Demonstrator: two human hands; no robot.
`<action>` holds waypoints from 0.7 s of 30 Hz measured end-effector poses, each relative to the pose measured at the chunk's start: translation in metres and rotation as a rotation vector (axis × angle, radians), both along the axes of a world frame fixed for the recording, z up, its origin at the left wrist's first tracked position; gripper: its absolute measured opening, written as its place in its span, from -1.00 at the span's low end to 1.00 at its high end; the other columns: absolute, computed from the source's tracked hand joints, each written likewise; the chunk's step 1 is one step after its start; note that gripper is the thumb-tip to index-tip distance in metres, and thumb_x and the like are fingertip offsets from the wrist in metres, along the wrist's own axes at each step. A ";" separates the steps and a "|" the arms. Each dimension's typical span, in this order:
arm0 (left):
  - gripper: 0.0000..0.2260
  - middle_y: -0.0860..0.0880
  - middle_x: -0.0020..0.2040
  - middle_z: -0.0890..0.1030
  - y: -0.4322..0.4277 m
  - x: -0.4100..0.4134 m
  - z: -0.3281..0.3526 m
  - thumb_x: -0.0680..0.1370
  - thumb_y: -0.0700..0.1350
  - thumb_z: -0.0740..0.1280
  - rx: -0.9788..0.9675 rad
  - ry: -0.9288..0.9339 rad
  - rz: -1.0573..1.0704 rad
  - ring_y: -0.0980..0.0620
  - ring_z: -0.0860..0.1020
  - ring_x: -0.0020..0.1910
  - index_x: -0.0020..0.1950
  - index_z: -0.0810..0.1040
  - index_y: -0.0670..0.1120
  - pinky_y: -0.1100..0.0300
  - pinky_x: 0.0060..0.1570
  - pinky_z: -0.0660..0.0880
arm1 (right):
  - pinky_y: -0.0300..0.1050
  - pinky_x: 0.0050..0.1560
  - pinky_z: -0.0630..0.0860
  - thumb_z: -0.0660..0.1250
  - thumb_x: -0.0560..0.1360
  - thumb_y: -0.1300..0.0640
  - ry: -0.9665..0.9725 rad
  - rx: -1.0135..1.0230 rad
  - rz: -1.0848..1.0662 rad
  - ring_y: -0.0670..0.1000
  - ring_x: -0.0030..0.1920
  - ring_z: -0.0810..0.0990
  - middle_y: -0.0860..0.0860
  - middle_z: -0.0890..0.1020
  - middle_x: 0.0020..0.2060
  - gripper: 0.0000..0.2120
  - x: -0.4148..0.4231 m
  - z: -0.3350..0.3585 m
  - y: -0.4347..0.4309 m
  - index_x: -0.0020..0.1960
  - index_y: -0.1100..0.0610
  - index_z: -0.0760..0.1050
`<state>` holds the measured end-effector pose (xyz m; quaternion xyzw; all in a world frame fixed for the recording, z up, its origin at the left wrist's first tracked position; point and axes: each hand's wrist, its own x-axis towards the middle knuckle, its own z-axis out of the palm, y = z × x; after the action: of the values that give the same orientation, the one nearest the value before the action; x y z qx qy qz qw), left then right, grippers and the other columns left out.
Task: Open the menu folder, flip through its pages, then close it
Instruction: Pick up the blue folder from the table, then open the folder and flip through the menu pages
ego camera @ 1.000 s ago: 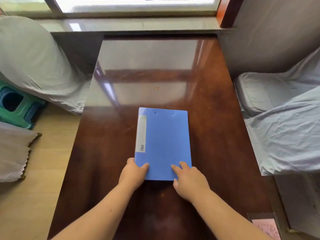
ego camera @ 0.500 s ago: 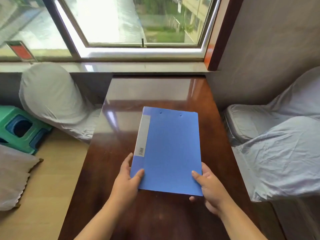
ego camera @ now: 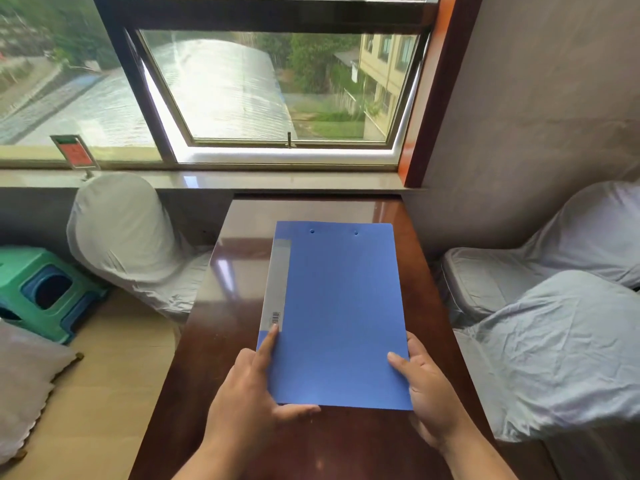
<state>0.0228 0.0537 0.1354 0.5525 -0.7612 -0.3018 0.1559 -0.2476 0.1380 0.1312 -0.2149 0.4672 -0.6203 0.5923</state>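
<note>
A closed blue menu folder [ego camera: 337, 306] with a grey spine label and barcode is held tilted above the dark wooden table [ego camera: 221, 271], its near edge lifted. My left hand [ego camera: 249, 400] grips the folder's near left corner, index finger stretched along the spine and thumb under the bottom edge. On the near right corner my right hand [ego camera: 427, 393] holds on, thumb on the cover and fingers underneath.
Cloth-covered chairs stand on the left [ego camera: 121, 237] and right [ego camera: 554, 323] of the table. A green and blue plastic stool [ego camera: 45, 289] sits on the floor at far left. The window sill [ego camera: 207, 180] and a small red sign [ego camera: 74, 152] lie beyond the table.
The folder went from lying flat on the table to being lifted in both hands. The camera tilted up, bringing the window into view. My left index finger has stretched along the spine.
</note>
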 end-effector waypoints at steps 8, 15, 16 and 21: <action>0.12 0.09 -0.04 0.42 0.011 0.003 0.010 0.09 0.73 0.22 -0.181 0.077 -0.007 0.02 0.53 -0.09 0.60 0.02 0.40 0.01 -0.26 0.55 | 0.10 0.09 0.74 0.13 0.59 -0.35 -0.114 0.049 0.027 0.25 0.29 0.71 0.22 0.70 0.34 -0.35 -0.006 0.023 0.004 0.39 0.06 0.66; 0.15 0.07 0.24 0.63 0.008 0.007 0.016 0.22 0.75 -0.16 -0.227 0.136 0.054 -0.05 0.60 0.18 0.65 0.24 0.14 -0.04 0.02 0.49 | 0.00 -0.24 0.77 0.33 0.63 0.14 0.083 0.020 -0.031 0.17 -0.08 0.80 0.25 0.79 0.12 -0.64 0.002 0.021 -0.005 0.41 0.18 0.53; 0.10 0.10 0.25 0.66 0.006 0.008 0.016 0.29 0.72 -0.18 -0.241 0.168 0.097 -0.05 0.63 0.18 0.60 0.40 0.11 -0.03 0.00 0.48 | -0.02 -0.29 0.76 0.33 0.60 0.12 0.090 0.023 -0.038 0.13 -0.14 0.80 0.21 0.80 0.08 -0.62 0.000 0.021 -0.004 0.39 0.19 0.54; -0.26 0.00 -0.42 0.63 -0.003 0.004 0.013 0.57 0.50 0.03 -0.091 0.422 0.447 -0.17 0.61 -0.33 -0.31 0.58 -0.12 -0.01 -0.33 0.46 | -0.05 -0.63 0.62 0.32 0.60 0.07 0.058 0.039 -0.096 0.11 -0.37 0.75 0.15 0.81 -0.06 -0.70 -0.008 0.010 0.000 0.30 0.11 0.56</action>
<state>0.0265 0.0510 0.1483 0.6237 -0.5843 -0.3339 0.3977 -0.2560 0.1383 0.1410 -0.1985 0.5059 -0.6323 0.5521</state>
